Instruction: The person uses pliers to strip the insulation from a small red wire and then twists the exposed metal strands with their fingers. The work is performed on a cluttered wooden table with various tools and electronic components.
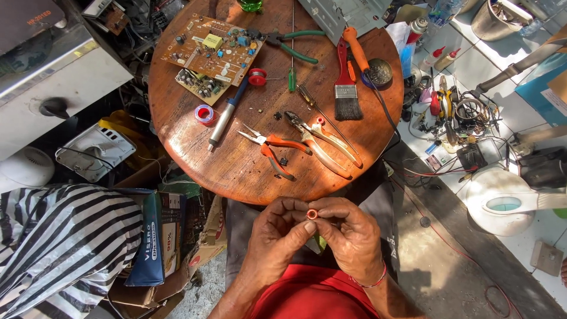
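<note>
Evidently light, stiff and easily dropped, the small red ring [312, 213] is pinched by its rim between both hands' fingertips [309, 226], just below the round wooden surface [236, 165].

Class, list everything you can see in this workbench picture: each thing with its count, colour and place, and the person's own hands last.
round table: 1, brown wood, centre
circuit boards: 2, tan, table's upper left
pliers: 2, orange-handled, near table's front
green-handled pliers: 1, table's top
brush: 1, red handle, right of centre
desoldering pump: 1, silver and blue, below boards
tape roll: 1, red, beside pump
striped bag: 1, black-white, lower left
small ring: 1, red, between fingertips
left hand: 1, pinching ring
right hand: 1, pinching ring
</note>
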